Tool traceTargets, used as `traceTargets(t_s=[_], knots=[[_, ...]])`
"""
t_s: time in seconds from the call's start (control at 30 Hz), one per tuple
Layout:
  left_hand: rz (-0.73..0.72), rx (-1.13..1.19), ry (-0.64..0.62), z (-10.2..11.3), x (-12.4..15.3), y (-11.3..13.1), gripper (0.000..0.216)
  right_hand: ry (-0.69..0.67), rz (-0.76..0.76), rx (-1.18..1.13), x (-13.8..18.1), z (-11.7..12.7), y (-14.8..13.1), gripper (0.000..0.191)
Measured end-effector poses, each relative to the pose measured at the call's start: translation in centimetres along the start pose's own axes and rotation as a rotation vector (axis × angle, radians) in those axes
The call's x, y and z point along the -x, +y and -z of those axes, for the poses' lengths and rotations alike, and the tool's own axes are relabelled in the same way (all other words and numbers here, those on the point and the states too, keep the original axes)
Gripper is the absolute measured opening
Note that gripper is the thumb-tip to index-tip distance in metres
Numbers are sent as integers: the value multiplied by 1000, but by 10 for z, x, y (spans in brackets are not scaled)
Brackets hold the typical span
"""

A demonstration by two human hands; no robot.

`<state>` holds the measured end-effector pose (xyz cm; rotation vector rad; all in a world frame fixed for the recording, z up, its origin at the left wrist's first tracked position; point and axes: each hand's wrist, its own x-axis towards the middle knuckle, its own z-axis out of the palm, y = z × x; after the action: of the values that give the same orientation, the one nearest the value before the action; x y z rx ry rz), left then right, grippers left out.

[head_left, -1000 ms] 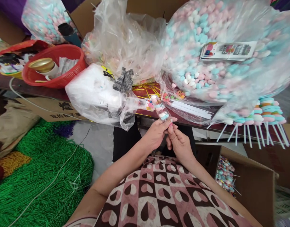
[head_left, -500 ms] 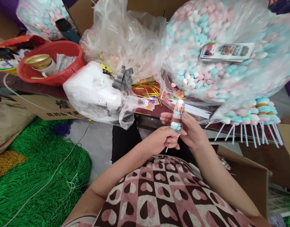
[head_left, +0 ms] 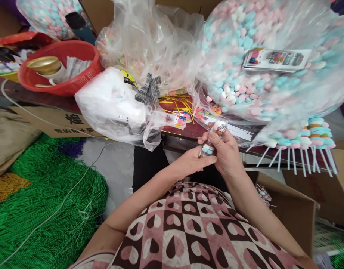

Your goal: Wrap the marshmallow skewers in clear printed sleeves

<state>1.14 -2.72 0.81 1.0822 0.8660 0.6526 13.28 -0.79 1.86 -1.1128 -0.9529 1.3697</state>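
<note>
Just by the near edge of the table (head_left: 192,132), the left hand (head_left: 192,161) grips the wrapped candy's (head_left: 207,150) low end, thumb out straight. The right hand (head_left: 227,151) curls around its upper part.

On the cardboard box (head_left: 55,117) I can read a big black 煌, with 我的箱子要 in smaller characters beneath it. Print on the packet stack (head_left: 275,59), the yellow label (head_left: 129,78) and the wrapped candy stick (head_left: 208,149) is too small or blurred for me.
</note>
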Motion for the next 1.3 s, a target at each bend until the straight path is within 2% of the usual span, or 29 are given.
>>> traceTargets(t_s=[0.13,0.2,0.23,0.3,0.4,0.47,0.53,0.6,0.7,0.77,0.8,0.83,0.93,0.97,1.0,1.03,1.1,1.17,1.23,1.3], knots=[[-76,-321,155,4,-3,-5,18,7,24,-37,1,-3,7,33],[-85,-362,161,7,-2,-6,20,29,20,-52,3,0,8,32],[-66,-312,115,8,-1,-6,23,25,5,-54,4,2,6,33],[14,-81,-76,8,3,-3,32,-63,-52,-66,7,9,-3,38],[111,317,-422,4,10,2,44,-316,-112,-179,10,19,-20,51],[112,422,-507,0,12,3,46,-393,-132,-254,10,20,-28,51],[88,359,-413,-1,10,2,43,-347,-134,-261,8,14,-26,43],[26,118,-165,1,7,1,35,-210,-85,-224,5,4,-18,34],[-61,-366,227,9,2,-2,21,-20,13,-199,-1,-9,-2,30],[-85,-507,358,14,2,-4,19,11,22,-209,-4,-14,2,29],[-87,-474,359,17,2,-5,20,-14,5,-212,-5,-15,1,31],[-87,-375,309,19,3,-6,23,-63,-29,-210,-6,-15,-1,34],[-54,99,-1,22,5,-8,39,-263,-169,-185,-9,-14,-9,44],[-44,215,-68,22,5,-8,43,-292,-198,-176,-11,-15,-10,44],[-46,264,-73,23,5,-9,44,-285,-202,-170,-13,-17,-9,42],[-62,242,-9,25,5,-9,42,-252,-183,-163,-15,-20,-7,39],[-112,83,230,29,5,-10,37,-172,-111,-120,-21,-28,-1,34],[-139,-21,400,35,5,-11,32,-198,-53,5,-30,-34,3,30],[-148,89,425,43,7,-12,34,-309,-2,214,-45,-37,3,30],[-166,314,416,52,10,-11,37,-364,83,465,-66,-40,-1,32]])
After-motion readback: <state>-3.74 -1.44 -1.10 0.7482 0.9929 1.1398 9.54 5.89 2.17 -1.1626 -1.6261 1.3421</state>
